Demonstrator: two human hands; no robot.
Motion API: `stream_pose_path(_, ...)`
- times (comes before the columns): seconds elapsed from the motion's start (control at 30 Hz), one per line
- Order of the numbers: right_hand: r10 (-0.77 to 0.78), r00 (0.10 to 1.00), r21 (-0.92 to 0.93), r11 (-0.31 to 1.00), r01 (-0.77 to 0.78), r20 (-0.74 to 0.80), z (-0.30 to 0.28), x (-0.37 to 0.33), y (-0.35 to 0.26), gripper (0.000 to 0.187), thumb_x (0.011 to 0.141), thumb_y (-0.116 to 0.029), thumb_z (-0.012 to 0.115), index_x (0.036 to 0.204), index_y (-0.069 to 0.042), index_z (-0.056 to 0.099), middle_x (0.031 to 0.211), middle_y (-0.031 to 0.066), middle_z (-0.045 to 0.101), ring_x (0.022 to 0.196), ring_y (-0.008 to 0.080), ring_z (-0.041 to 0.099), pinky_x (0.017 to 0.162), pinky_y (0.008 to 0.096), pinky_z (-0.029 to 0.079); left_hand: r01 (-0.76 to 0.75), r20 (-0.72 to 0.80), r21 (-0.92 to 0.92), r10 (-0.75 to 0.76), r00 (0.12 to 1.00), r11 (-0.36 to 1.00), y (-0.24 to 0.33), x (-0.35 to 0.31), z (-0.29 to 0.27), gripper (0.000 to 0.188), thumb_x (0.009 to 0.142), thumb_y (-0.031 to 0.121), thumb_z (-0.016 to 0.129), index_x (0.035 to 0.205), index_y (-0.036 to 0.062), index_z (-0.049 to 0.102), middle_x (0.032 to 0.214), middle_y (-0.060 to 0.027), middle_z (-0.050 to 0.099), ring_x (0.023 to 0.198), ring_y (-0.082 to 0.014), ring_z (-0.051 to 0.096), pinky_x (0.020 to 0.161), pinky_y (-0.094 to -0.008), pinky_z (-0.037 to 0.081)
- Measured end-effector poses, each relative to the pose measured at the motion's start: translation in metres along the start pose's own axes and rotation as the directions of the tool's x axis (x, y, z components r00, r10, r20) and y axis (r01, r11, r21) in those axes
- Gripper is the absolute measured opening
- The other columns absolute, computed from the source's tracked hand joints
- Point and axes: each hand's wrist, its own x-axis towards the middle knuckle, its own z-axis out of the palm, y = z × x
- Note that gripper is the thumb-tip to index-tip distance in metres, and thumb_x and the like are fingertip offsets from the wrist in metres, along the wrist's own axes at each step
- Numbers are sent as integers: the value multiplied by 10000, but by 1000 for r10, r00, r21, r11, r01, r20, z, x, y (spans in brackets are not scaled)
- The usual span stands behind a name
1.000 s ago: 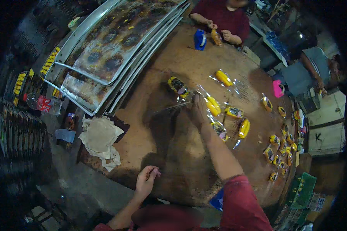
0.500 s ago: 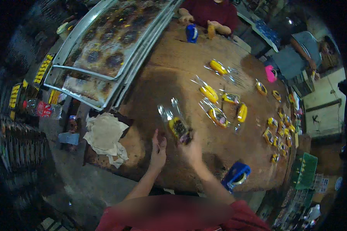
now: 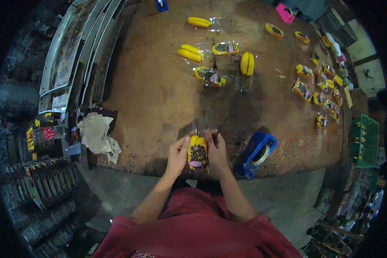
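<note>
Close to the table's front edge, a yellow bread roll (image 3: 197, 151) with dark sprinkles and a pink spot at its near end is held in clear plastic wrap. My left hand (image 3: 176, 155) grips its left side, thumb along the roll. My right hand (image 3: 216, 149) pinches the wrap at the upper right of the roll with bent fingers. To the right of this hand, a blue tape dispenser (image 3: 250, 161) with a roll of tape rests on the table.
Several other rolls, among them a plain yellow roll (image 3: 247, 63), lie on clear film farther across the wooden table (image 3: 159, 107). A pile of wrapped rolls (image 3: 318, 99) sits at the right. Stacked metal trays (image 3: 69, 51) and a crumpled beige cloth (image 3: 96, 132) are at the left.
The roll has come nearer to me and now points straight away. My left hand, apart from it before, has closed on its side; my right hand has shifted to the wrap's far end.
</note>
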Motion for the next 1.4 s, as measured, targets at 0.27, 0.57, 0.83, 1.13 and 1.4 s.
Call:
stream_pose_path(0.27,200,980,230,955,-189,-25,-22,7,13,317,1079,-372,528,914,-103,561,820,-68,484,757,23,416,662,220,375,118,-67,-319,-147,987,940,7,5,11,300,1021,170,620,1218,-41,702,1134,-89,731,1047,-130,650,971,-292,498)
stream_pose_path(0.57,96,995,-49,994,-97,-37,-8,10,1,387,1072,-391,529,941,-31,575,815,-19,520,799,77,445,698,276,409,107,62,-302,-92,994,947,11,10,-1,267,1039,206,579,1125,-10,711,1167,-122,731,999,-156,686,881,-270,542)
stream_pose_path(0.83,152,945,-462,887,-2,289,-55,-31,-74,351,1079,-343,520,934,-42,626,758,-7,509,702,87,492,639,268,417,103,104,-488,-60,993,867,28,20,-76,245,1019,206,581,1067,3,710,1026,-112,738,912,-189,710,794,-308,581)
stream_pose_path(1.13,-314,854,-768,383,514,415,-47,-67,-152,394,873,18,652,1257,-60,688,839,117,521,749,283,547,678,363,455,-53,101,-573,135,986,818,70,3,-126,195,994,201,565,1043,29,642,1075,-126,694,1099,-291,660,1013,-435,506)
stream_pose_path(1.4,-385,851,-751,425,506,356,-42,-65,-169,287,902,-26,684,1187,-42,717,799,98,490,715,235,510,648,358,425,-115,75,-645,212,974,755,83,-5,-130,171,991,140,522,1038,4,615,1073,-170,693,1089,-303,667,995,-435,521)
